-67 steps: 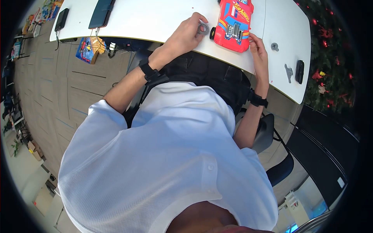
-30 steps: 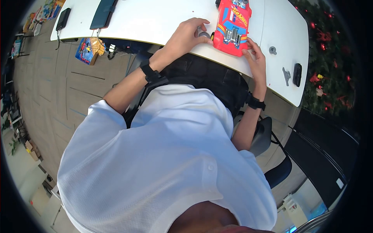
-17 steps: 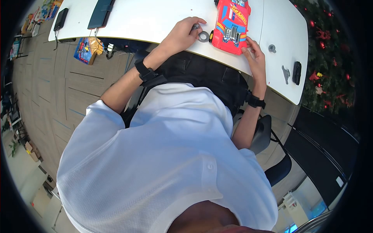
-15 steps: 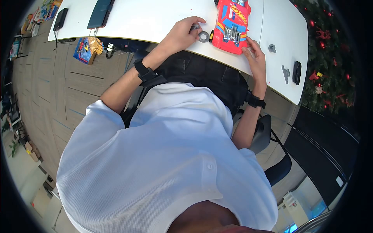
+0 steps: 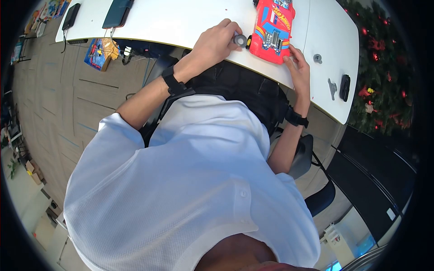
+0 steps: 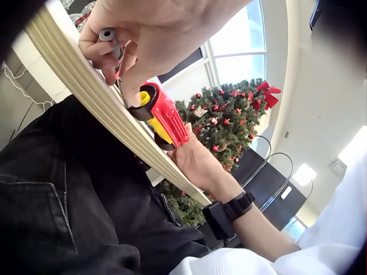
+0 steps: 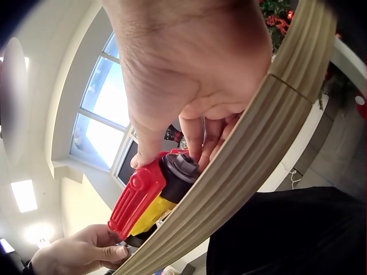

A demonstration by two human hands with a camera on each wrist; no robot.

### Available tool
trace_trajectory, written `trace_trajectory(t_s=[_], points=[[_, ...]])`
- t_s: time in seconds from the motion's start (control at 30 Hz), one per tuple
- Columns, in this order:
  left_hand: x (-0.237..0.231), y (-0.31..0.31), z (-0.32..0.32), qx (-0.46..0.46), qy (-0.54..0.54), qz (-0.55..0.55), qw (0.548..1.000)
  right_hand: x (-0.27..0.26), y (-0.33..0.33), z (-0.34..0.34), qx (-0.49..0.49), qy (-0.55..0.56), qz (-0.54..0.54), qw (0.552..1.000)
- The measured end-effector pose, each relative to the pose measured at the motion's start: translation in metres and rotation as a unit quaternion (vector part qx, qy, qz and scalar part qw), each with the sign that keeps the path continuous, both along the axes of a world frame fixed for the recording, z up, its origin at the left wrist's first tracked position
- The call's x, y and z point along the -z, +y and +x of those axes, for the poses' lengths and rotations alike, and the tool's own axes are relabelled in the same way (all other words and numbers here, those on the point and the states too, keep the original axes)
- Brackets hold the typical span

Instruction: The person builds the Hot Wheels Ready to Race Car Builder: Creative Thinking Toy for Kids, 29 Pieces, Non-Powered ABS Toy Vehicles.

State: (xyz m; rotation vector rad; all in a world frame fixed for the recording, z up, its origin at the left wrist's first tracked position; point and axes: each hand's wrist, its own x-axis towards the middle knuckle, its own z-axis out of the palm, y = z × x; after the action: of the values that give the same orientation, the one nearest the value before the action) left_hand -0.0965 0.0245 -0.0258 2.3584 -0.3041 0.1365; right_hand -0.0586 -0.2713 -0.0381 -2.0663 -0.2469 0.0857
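Note:
A red toy car (image 5: 273, 34) with blue and yellow trim stands near the table edge. My left hand (image 5: 216, 43) curls its fingers round a small grey plastic piece (image 6: 107, 35) with a holed round end; the thumb reaches down beside the car's yellow-hubbed wheel (image 6: 144, 98). In the head view a grey ring (image 5: 240, 40) shows at the left fingertips, close beside that wheel. My right hand (image 5: 299, 70) holds the car's rear corner, thumb on the red body and fingers by a black wheel with a grey hub (image 7: 182, 167). The left palm is hidden.
On the white table (image 5: 181, 20) to the right lie a small grey round part (image 5: 317, 58), a flat grey piece (image 5: 332, 89) and a black case (image 5: 345, 88). A dark wallet-like case (image 5: 118, 12) and a black device (image 5: 71, 16) with cables lie left. A decorated tree (image 5: 384, 67) stands beyond.
The grey ring lay on the table beside the left fingers; now it shows right at the fingertips, nearer the wheel. The left hand has shifted slightly right. The right hand stays on the car.

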Motion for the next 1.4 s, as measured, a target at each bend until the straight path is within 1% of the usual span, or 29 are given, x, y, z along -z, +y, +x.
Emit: trace_trajectory(t_s=[0.07,0.1,0.17,0.3,0.37,0.47,0.7,0.77,0.8,0.87,0.9,0.97,1.1,1.17,1.2,1.27,1.4], points=[[0.0,-0.001,0.002,0.009,-0.028,-0.05,0.998,0.002,-0.001,0.001,-0.012,-0.006,0.009,1.0],[0.0,-0.002,0.004,0.008,-0.028,-0.05,0.998,0.003,-0.002,0.001,-0.02,-0.011,0.019,1.0],[0.0,-0.005,0.007,0.041,0.009,-0.127,0.991,0.004,-0.003,0.002,-0.024,-0.012,0.02,0.999],[0.003,-0.005,0.01,0.045,0.006,-0.138,0.989,0.006,-0.004,0.002,-0.034,-0.02,0.029,0.999],[0.005,-0.002,0.012,0.061,0.018,-0.164,0.984,0.006,-0.004,0.003,-0.033,-0.019,0.029,0.999],[0.006,-0.002,0.014,0.059,-0.006,-0.173,0.983,0.006,-0.004,0.002,-0.031,-0.014,0.031,0.999],[0.001,-0.002,0.012,0.032,0.02,-0.169,0.985,0.003,-0.002,0.001,-0.025,-0.011,0.023,0.999],[0.003,0.0,0.014,0.009,0.045,-0.113,0.992,0.003,-0.002,0.0,-0.025,-0.013,0.023,0.999],[0.004,-0.001,0.014,0.009,0.046,-0.114,0.992,0.003,-0.001,0.0,-0.026,-0.015,0.023,0.999],[0.007,-0.003,0.014,0.012,0.13,-0.168,0.977,0.002,-0.001,0.0,-0.025,-0.016,0.019,0.999],[0.01,-0.002,0.015,0.012,0.13,-0.168,0.977,0.002,-0.001,0.0,-0.023,-0.016,0.015,1.0],[0.012,-0.002,0.016,0.049,0.141,-0.252,0.956,0.004,-0.002,0.001,-0.023,-0.015,0.02,0.999],[0.007,-0.004,0.014,0.041,0.151,-0.285,0.946,0.007,-0.004,0.002,-0.026,-0.02,0.02,0.999],[0.006,-0.002,0.015,0.035,0.217,-0.345,0.912,0.008,-0.004,0.003,-0.025,-0.02,0.02,0.999],[0.007,-0.001,0.016,0.036,0.218,-0.345,0.912,0.008,-0.004,0.002,-0.024,-0.02,0.021,0.999],[0.008,-0.001,0.016,0.045,0.212,-0.384,0.898,0.007,-0.004,0.001,-0.021,-0.016,0.022,0.999],[0.008,-0.001,0.015,0.05,0.199,-0.384,0.9,0.006,-0.004,0.001,-0.018,-0.006,0.019,1.0]])
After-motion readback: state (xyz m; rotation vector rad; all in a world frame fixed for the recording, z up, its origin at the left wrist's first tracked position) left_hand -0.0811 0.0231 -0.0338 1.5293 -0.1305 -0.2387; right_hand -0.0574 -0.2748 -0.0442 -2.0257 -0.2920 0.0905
